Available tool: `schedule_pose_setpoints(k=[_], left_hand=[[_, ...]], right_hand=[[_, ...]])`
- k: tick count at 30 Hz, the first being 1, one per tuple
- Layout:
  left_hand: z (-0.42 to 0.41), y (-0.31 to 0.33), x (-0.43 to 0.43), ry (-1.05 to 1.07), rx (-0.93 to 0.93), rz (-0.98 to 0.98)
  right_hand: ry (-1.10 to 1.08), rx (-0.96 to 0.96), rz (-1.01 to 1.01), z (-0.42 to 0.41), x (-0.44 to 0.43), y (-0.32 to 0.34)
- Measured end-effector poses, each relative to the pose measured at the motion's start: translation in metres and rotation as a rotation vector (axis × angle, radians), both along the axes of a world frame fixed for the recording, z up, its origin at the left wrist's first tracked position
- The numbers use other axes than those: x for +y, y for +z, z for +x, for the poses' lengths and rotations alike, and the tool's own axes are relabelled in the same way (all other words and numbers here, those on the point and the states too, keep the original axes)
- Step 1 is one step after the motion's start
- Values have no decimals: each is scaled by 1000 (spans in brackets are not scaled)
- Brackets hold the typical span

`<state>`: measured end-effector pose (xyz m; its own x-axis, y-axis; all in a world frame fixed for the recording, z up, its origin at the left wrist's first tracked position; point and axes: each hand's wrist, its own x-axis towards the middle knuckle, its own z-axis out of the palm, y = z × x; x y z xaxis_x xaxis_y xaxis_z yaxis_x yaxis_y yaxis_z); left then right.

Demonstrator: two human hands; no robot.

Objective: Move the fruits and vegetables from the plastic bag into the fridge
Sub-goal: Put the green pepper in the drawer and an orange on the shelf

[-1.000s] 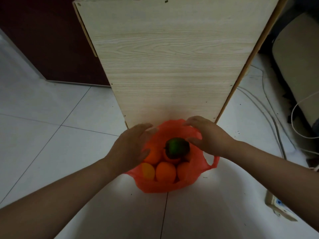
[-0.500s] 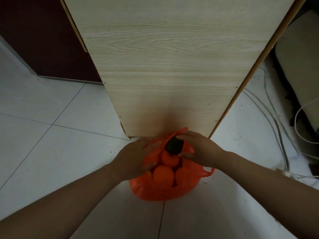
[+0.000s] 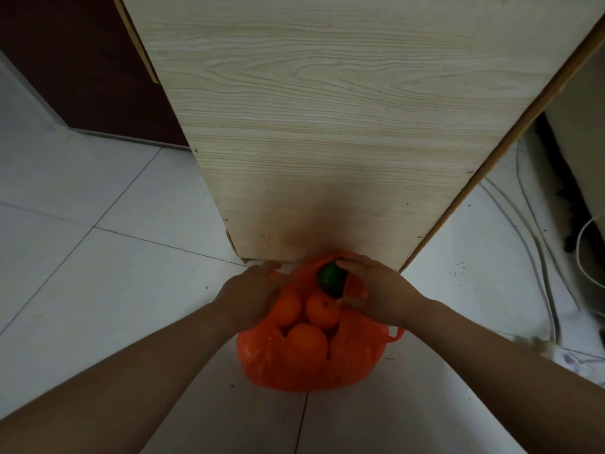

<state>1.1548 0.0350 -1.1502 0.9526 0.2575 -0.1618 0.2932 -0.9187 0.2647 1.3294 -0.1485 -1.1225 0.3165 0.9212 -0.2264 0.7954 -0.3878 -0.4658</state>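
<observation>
An orange plastic bag [image 3: 294, 368] sits on the white tiled floor against the foot of a wooden panel. Inside it lie three oranges [image 3: 307, 342] and, on top at the far side, a dark green fruit [image 3: 330, 278]. My right hand [image 3: 376, 296] curls around the green fruit, fingers over its top and thumb below, with a fold of bag between. My left hand [image 3: 252, 293] rests on the bag's left rim, holding it apart. No fridge is visible.
A tall light wooden panel [image 3: 327, 126] rises straight ahead of the bag. A dark brown door [image 3: 82, 77] stands at the back left. Cables [image 3: 537, 257] run along the floor on the right, beside a pale object [image 3: 582, 126].
My right hand has closed around the green fruit and lifted it slightly toward the bag's far rim. The left hand has stayed at the bag's left edge.
</observation>
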Motion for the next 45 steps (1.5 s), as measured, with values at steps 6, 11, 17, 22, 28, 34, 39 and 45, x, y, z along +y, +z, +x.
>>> schedule_pose_setpoints(k=[6,11,17,22,28,34,39,45], left_hand=[[0,-19,-12,-58,326,-68],[-4,-21,-16,-71,401,-123],[0,5,-19,-5,155,-169],[-2,19,-21,3,63,-211],[-18,15,-19,-61,115,-223],[-25,7,-21,-74,155,-196],[-31,4,-21,-70,144,-198],[-29,-1,-15,-14,132,-217]], right_hand=[[15,84,-29,2,-13,6],[-7,152,-11,-4,-21,3],[-78,112,170,-14,-13,12],[-129,33,33,-27,-3,-1],[-225,43,-125,-23,-8,-20],[-247,51,-122,-31,-7,-33],[-201,-1,-102,-39,-6,-38],[-90,-15,-61,-43,-16,-30]])
